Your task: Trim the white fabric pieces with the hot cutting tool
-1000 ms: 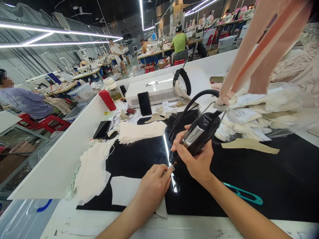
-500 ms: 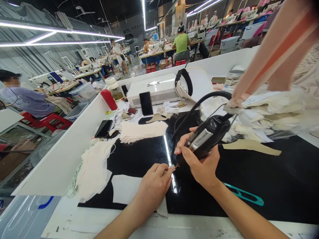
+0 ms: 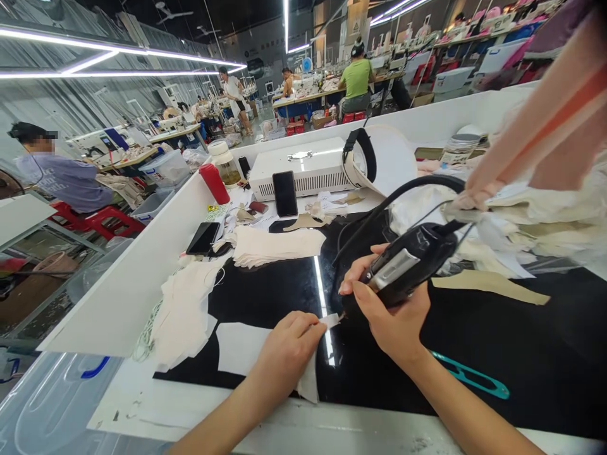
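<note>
My left hand (image 3: 289,347) is closed in a pinch on a narrow pale fabric piece (image 3: 331,320). Its free end sticks out past my fingertips, and a lower flap (image 3: 309,378) shows below the hand. Wrapped in my right hand (image 3: 396,319) is a black corded hand tool (image 3: 403,262) with a silver lever on its side. The tool tilts down to the left, and its thin tip is at the fabric's end; whether they touch I cannot tell. A white pattern-shaped piece (image 3: 241,349) lies left of my left hand on the black board (image 3: 265,291).
Stacked cream fabric pieces (image 3: 279,245) and another pile (image 3: 184,309) lie to the left. Behind stand a phone (image 3: 285,194), a vented white box (image 3: 303,167) and a red container (image 3: 214,183). A teal cutter (image 3: 474,376) is at right. Peach cloth (image 3: 535,120) hangs overhead.
The view has shifted a little, moving most things rightward. More of the fabric's end shows beyond my left fingertips. The tool is still in my right hand, its tip close to the fabric.
</note>
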Available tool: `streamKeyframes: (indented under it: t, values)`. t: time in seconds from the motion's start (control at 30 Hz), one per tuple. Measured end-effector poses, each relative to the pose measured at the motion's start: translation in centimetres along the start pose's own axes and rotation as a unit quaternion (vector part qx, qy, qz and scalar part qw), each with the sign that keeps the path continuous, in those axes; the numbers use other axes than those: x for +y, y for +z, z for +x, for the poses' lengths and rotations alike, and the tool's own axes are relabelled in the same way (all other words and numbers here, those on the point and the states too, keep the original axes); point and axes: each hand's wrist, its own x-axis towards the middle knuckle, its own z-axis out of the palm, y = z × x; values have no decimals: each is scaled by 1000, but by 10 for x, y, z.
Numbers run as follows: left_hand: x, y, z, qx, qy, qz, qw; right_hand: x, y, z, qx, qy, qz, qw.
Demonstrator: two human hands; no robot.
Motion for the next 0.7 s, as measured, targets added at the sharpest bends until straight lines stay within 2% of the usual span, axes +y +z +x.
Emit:
streamKeyframes:
  t: [0.13,0.47,0.7]
  values:
    - [2,-2,-5,-31,-13,6,999,-1,-2,-2,2,6,-3,1000]
    - [6,3,-5,-11,-36,24,999,-5,-9,-2,3,19,5,1000]
    - [7,5,-4,-13,-12,55,998,-5,-1,2,19,42,20,999]
